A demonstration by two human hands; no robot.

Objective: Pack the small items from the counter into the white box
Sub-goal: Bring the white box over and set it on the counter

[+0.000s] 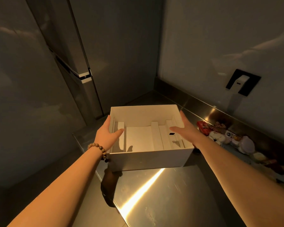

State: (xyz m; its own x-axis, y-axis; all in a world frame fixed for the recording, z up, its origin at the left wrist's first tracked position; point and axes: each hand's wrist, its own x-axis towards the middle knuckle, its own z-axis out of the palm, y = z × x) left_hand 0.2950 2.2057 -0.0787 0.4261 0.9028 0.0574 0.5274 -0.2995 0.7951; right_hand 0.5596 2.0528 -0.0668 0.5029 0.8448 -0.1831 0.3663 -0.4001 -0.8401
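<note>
Packing not started, by the look of it. White box (150, 158) sits open on the steel bench (162, 202), inner card dividers visible, compartments empty apart from one small dark mark I can't identify.

Small items (226, 136) lie in a loose row along the back wall, right of the box, none inside it.

Left hand (107, 133) holds the box's left wall, thumb inside over the rim. Right hand (185, 128) is at the right wall, fingers spread, thumb reaching inward; contact unclear. Neither carries an item.

Items are just beside the right hand, outboard of it, well apart from the left. All still to move.
</note>
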